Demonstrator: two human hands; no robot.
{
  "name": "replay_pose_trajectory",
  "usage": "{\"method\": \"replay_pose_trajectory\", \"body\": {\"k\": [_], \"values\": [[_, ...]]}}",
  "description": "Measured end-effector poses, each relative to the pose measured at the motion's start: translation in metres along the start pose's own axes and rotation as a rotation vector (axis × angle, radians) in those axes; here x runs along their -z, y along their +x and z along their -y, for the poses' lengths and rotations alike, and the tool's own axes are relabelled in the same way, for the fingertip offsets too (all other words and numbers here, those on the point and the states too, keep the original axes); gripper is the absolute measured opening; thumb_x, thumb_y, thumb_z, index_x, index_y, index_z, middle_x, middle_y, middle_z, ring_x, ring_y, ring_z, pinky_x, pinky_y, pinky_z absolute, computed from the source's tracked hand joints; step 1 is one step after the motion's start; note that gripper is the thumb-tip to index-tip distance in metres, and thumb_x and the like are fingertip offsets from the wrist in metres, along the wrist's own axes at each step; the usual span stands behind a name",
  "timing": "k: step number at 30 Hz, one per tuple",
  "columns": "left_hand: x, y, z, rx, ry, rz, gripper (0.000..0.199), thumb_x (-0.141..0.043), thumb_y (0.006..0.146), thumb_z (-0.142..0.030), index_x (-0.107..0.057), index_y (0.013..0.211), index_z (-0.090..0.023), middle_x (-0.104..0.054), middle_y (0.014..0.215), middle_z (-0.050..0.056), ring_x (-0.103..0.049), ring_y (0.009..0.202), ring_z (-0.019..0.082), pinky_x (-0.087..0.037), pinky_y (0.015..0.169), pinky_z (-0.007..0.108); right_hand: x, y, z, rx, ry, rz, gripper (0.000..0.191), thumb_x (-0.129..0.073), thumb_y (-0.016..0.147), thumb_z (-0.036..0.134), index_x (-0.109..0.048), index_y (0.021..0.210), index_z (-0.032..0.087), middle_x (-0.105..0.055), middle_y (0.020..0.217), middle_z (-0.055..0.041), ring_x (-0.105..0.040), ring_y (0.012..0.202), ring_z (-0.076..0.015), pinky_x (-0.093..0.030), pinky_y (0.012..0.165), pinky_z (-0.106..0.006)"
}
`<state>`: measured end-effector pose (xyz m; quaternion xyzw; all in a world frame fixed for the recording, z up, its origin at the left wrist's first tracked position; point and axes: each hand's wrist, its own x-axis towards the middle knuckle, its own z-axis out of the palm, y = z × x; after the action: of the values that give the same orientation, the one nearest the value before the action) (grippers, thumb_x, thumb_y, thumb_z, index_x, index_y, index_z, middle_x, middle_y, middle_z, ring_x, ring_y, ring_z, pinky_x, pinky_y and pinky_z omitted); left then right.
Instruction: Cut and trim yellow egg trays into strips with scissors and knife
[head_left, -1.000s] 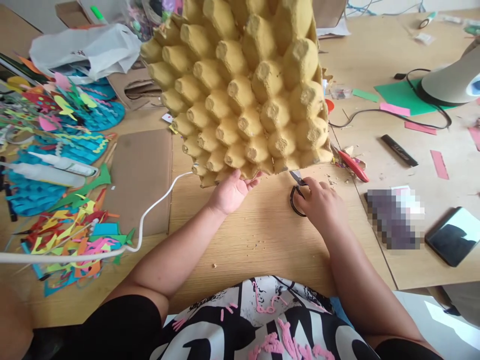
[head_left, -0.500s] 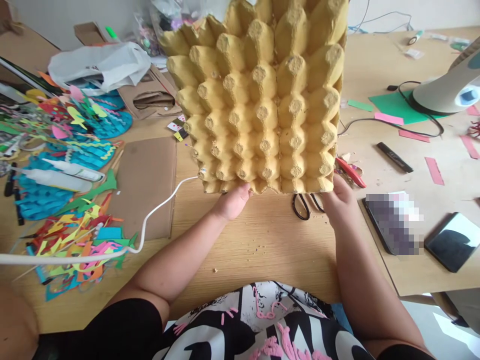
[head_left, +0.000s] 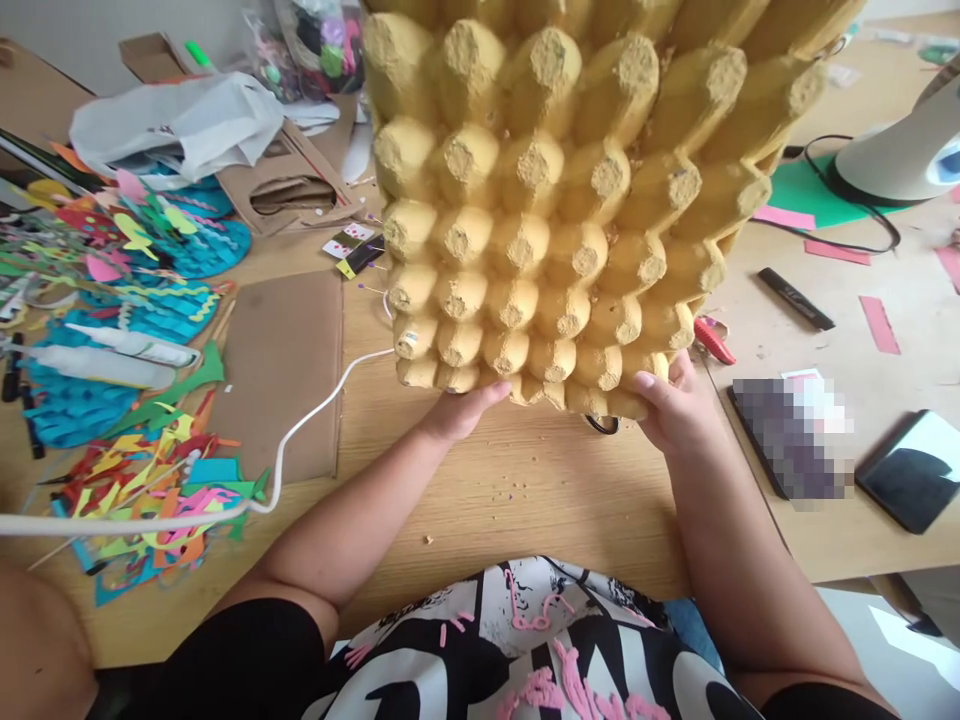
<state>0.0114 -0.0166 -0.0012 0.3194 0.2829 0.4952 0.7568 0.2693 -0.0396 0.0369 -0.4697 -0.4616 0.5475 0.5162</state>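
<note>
A large yellow egg tray (head_left: 525,250) of moulded pulp is held up above the table, its rows of bumps facing me and its top cut off by the frame. My left hand (head_left: 465,408) grips its lower edge left of the middle, with the thumb in front and the other fingers hidden behind. At the lower right corner my right hand (head_left: 675,405) is closed on the tray, thumb on the front. Below that corner a black loop of scissors (head_left: 602,424) peeks out.
On the left lie colourful paper scraps (head_left: 157,480), glue bottles (head_left: 105,360), blue tray pieces (head_left: 67,390) and a cardboard sheet (head_left: 281,370). A white cable (head_left: 281,450) crosses the table. To the right are a red cutter (head_left: 715,341), a black marker (head_left: 795,298) and a dark phone (head_left: 911,470).
The egg tray has tilted and come closer, its top swinging right. Both hands keep hold of it, and the right thumb now shows on its front.
</note>
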Motion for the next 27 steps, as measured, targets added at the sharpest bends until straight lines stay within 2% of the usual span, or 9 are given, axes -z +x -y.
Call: {"method": "replay_pose_trajectory", "body": {"k": [3, 6, 11, 15, 18, 21, 27], "values": [[0.001, 0.0, 0.002, -0.114, 0.019, 0.05, 0.06, -0.09, 0.071, -0.043, -0.068, 0.126, -0.033, -0.072, 0.131, 0.004, -0.053, 0.143, 0.026, -0.048, 0.118, 0.041, -0.006, 0.002, -0.007, -0.023, 0.009, -0.014, 0.076, -0.077, 0.07, 0.06, -0.051, 0.137, 0.036, -0.062, 0.145, -0.0078, -0.068, 0.119, -0.0299, -0.062, 0.087, -0.044], [0.001, 0.0, 0.002, -0.116, -0.058, -0.009, 0.06, -0.087, 0.069, -0.057, -0.068, 0.121, -0.034, -0.075, 0.123, 0.003, -0.059, 0.137, 0.027, -0.055, 0.109, 0.044, -0.009, 0.002, -0.013, -0.032, 0.009, -0.006, 0.074, -0.075, 0.071, 0.06, -0.05, 0.136, 0.036, -0.062, 0.144, -0.0082, -0.07, 0.115, -0.0286, -0.063, 0.084, -0.043], [-0.002, 0.001, -0.002, -0.067, -0.087, -0.063, 0.058, -0.088, 0.069, -0.053, -0.068, 0.119, -0.03, -0.076, 0.117, 0.002, -0.062, 0.134, 0.026, -0.059, 0.103, 0.04, -0.011, 0.001, -0.017, -0.046, -0.043, -0.029, 0.079, -0.071, 0.071, 0.064, -0.045, 0.14, 0.035, -0.06, 0.147, -0.0093, -0.069, 0.115, -0.0284, -0.062, 0.081, -0.042], [-0.003, 0.002, -0.002, -0.075, -0.124, -0.086, 0.057, -0.089, 0.072, -0.044, -0.067, 0.123, -0.032, -0.075, 0.122, 0.0, -0.063, 0.134, 0.022, -0.059, 0.103, 0.034, -0.015, 0.0, -0.017, -0.027, -0.071, -0.016, 0.077, -0.068, 0.073, 0.066, -0.045, 0.14, 0.035, -0.063, 0.145, -0.0088, -0.07, 0.115, -0.028, -0.063, 0.079, -0.042], [-0.002, 0.003, 0.0, -0.077, -0.135, -0.084, 0.052, -0.086, 0.077, -0.042, -0.067, 0.124, -0.033, -0.074, 0.129, 0.0, -0.063, 0.134, 0.022, -0.06, 0.102, 0.033, -0.018, -0.001, -0.017, -0.043, -0.048, -0.013, 0.084, -0.07, 0.069, 0.069, -0.043, 0.141, 0.037, -0.06, 0.148, -0.0079, -0.069, 0.117, -0.0285, -0.063, 0.08, -0.043], [-0.001, 0.003, 0.001, -0.082, -0.12, -0.058, 0.047, -0.083, 0.08, -0.045, -0.069, 0.122, -0.032, -0.071, 0.135, 0.0, -0.061, 0.136, 0.022, -0.06, 0.102, 0.033, -0.02, -0.003, -0.016, -0.054, 0.006, -0.001, 0.087, -0.075, 0.065, 0.066, -0.043, 0.141, 0.037, -0.059, 0.15, -0.0077, -0.068, 0.118, -0.0292, -0.064, 0.08, -0.044], [-0.002, 0.002, 0.0, -0.082, -0.022, -0.029, 0.049, -0.079, 0.077, -0.059, -0.07, 0.117, -0.032, -0.073, 0.132, 0.002, -0.061, 0.136, 0.024, -0.06, 0.099, 0.036, -0.021, -0.005, -0.013, -0.085, 0.053, 0.055, 0.079, -0.079, 0.064, 0.062, -0.051, 0.134, 0.038, -0.068, 0.136, -0.0065, -0.07, 0.114, -0.0292, -0.064, 0.079, -0.044]]}}
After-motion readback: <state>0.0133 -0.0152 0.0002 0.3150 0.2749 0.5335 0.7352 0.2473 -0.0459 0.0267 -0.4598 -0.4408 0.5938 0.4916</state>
